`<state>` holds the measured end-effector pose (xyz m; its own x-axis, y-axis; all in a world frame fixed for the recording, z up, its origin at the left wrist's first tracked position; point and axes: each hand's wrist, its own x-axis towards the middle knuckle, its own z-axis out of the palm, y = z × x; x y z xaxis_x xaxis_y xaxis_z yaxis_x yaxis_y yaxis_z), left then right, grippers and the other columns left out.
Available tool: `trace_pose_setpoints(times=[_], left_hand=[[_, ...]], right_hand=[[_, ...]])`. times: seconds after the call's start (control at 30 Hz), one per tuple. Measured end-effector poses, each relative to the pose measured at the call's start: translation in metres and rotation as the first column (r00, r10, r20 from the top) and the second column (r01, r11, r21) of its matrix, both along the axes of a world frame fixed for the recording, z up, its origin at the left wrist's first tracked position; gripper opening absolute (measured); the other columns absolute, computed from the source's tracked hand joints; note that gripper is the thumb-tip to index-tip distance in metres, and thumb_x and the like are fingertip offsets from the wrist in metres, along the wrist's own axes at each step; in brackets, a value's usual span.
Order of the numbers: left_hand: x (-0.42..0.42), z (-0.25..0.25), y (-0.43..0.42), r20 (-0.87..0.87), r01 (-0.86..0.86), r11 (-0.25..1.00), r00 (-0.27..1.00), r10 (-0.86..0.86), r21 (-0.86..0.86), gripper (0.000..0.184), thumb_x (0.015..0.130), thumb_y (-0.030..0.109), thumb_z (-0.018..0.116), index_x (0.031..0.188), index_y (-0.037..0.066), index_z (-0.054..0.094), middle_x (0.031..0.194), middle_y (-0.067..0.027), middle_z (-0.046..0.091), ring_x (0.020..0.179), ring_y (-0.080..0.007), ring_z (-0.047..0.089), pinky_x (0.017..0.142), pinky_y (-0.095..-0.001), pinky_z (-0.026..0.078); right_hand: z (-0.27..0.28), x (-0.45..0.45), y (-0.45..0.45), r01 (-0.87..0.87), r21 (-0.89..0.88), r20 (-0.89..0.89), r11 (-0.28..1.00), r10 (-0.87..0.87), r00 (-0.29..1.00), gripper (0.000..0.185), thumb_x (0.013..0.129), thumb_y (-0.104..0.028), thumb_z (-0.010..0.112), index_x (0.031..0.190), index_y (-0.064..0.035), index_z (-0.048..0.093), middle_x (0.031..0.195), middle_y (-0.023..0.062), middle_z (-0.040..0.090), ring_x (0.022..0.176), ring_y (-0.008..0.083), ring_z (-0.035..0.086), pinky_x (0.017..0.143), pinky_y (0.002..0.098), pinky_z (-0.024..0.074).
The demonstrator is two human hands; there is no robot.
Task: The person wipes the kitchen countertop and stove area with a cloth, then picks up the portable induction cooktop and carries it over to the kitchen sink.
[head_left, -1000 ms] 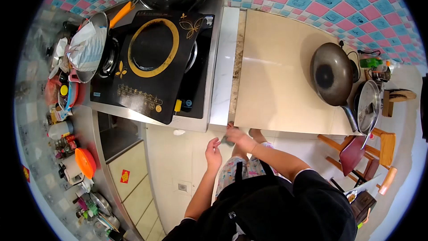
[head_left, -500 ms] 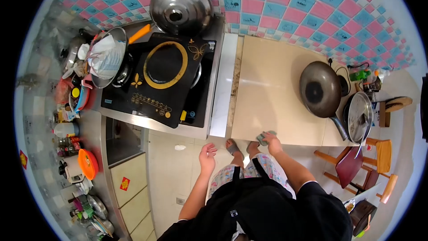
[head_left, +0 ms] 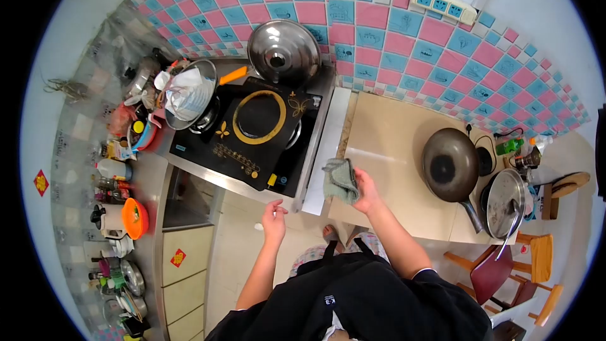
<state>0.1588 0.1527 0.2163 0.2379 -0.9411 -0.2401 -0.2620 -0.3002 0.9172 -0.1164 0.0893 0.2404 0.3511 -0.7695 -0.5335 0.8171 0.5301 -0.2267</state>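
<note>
A folded grey-green cloth [head_left: 341,180] is in the grip of my right hand [head_left: 366,192], held up over the left front part of the beige countertop [head_left: 391,145]. My left hand [head_left: 274,221] hovers at the front edge of the stove, its fingers loosely bent and apart, with nothing plainly in it. Beyond it lies the black induction cooktop [head_left: 243,132] with a yellow ring, resting on top of the gas stove [head_left: 307,145]. A steel lid [head_left: 285,53] leans against the tiled wall behind the cooktop.
A wok [head_left: 449,164] sits on the right of the countertop. Beside it is a pan with a steel lid and ladle [head_left: 506,199]. A strainer holding a white cloth [head_left: 189,95] stands at the stove's left. An orange bowl [head_left: 134,218] is on the left counter; a chair [head_left: 492,271] stands at lower right.
My right hand has lifted the cloth from the counter's front edge and carried it leftward. My left hand has shifted slightly left. The camera view has tilted up, showing more wall.
</note>
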Motion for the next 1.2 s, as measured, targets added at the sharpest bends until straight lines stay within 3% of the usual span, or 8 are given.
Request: trace_pose_setpoints(times=[0.1,0.4,0.5,0.57,0.63,0.9,1.1,1.2], left_hand=[[0.001,0.016,0.001,0.084,-0.026,1.0,0.996,0.026,-0.001,0.024,0.084,0.004,0.05,0.105,0.002,0.061,0.078,-0.0061,0.062,0.063,-0.0113,0.053,0.06,-0.0251,0.043],[0.059,0.014,-0.002,0.192,-0.317,0.949,0.931,0.311,-0.002,0.024,0.08,0.007,0.056,0.103,0.002,0.063,0.077,-0.0056,0.06,0.065,-0.0135,0.053,0.063,-0.0259,0.044],[0.093,0.006,-0.019,-0.018,-0.399,0.91,0.915,0.403,0.11,0.029,0.083,0.01,0.056,0.11,0.001,0.059,0.079,-0.0055,0.06,0.053,-0.0094,0.047,0.049,-0.023,0.037],[0.116,0.008,-0.038,-0.164,-0.411,0.897,0.885,0.436,0.165,0.033,0.085,0.013,0.056,0.115,0.001,0.056,0.08,-0.0051,0.059,0.045,-0.0066,0.042,0.039,-0.0213,0.031],[0.135,0.01,-0.068,-0.199,-0.358,0.902,0.892,0.407,0.242,0.038,0.088,0.022,0.058,0.118,-0.001,0.053,0.079,-0.0059,0.059,0.043,-0.0065,0.041,0.037,-0.0211,0.029],[0.184,-0.003,-0.143,-0.431,-0.046,0.929,0.877,0.213,0.366,0.046,0.08,0.029,0.071,0.111,0.0,0.051,0.068,-0.0023,0.054,0.043,-0.0071,0.041,0.037,-0.0225,0.03],[0.196,-0.021,-0.16,-0.722,0.204,0.897,0.672,0.163,0.392,0.04,0.077,0.019,0.074,0.104,0.004,0.048,0.071,-0.0003,0.051,0.046,-0.0071,0.041,0.037,-0.0213,0.027],[0.197,-0.021,-0.169,-0.741,0.212,0.837,0.604,0.293,0.504,0.035,0.076,0.014,0.074,0.099,0.005,0.049,0.071,-0.0015,0.052,0.047,-0.0093,0.045,0.038,-0.02,0.031]], right_hand=[[0.011,0.002,-0.003,-0.057,0.04,0.24,0.998,0.046,0.97,0.048,0.093,-0.032,0.051,0.126,0.0011,0.046,0.123,0.0166,0.055,0.112,0.0292,0.055,0.094,0.0428,0.0464],[-0.026,0.027,-0.038,-0.157,-0.036,-0.464,0.987,0.123,0.877,0.038,0.084,-0.014,0.065,0.116,0.0023,0.052,0.105,0.01,0.061,0.094,0.0223,0.061,0.084,0.0338,0.0489],[-0.018,0.042,-0.083,-0.008,-0.257,-0.739,0.966,-0.191,0.645,0.037,0.086,-0.016,0.063,0.117,0.0005,0.053,0.107,0.0098,0.062,0.096,0.0216,0.059,0.087,0.0347,0.0453],[0.0,0.049,-0.12,-0.242,-0.419,-0.899,0.875,-0.364,0.243,0.038,0.086,-0.016,0.062,0.119,0.0009,0.052,0.11,0.0117,0.061,0.098,0.02,0.057,0.088,0.0334,0.0439],[0.009,0.076,-0.157,-0.259,-0.546,-0.837,0.797,-0.531,0.129,0.04,0.087,-0.013,0.06,0.122,0.0012,0.049,0.116,0.0183,0.058,0.102,0.0258,0.058,0.089,0.0349,0.0439],[-0.014,0.193,-0.201,-0.735,-0.037,-0.645,0.677,-0.577,-0.5,0.057,0.074,0.002,0.058,0.13,-0.0071,0.047,0.132,0.0215,0.047,0.127,0.0378,0.04,0.105,0.0508,0.0306],[0.0,0.248,-0.141,-0.811,-0.082,-0.755,0.58,-0.567,-0.329,0.054,0.072,0.008,0.053,0.124,-0.0066,0.05,0.131,0.0198,0.048,0.124,0.0353,0.044,0.104,0.0462,0.0349],[0.011,0.238,-0.14,-0.634,-0.18,-0.808,0.752,-0.481,-0.341,0.045,0.077,0.007,0.052,0.12,-0.0038,0.051,0.121,0.0216,0.054,0.114,0.0373,0.052,0.096,0.0411,0.0412]])
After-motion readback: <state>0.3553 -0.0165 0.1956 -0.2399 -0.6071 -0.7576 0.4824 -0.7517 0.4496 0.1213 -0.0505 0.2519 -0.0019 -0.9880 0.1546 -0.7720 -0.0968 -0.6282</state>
